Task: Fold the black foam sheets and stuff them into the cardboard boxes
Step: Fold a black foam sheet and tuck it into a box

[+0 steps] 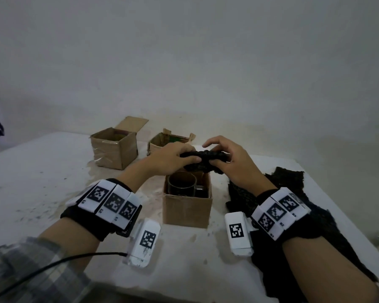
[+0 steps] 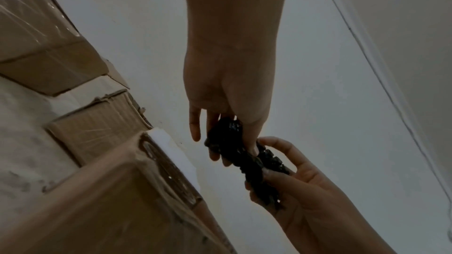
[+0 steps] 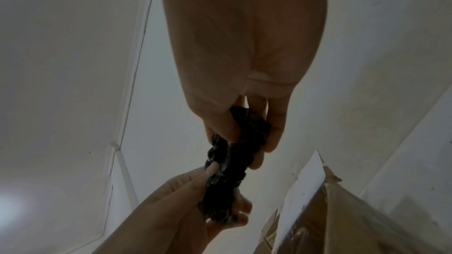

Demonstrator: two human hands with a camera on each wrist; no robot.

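Black wrap (image 1: 204, 160) in left hand (image 1: 173, 156), right hand (image 1: 230, 166), above box (image 1: 187, 212) rim (apart)
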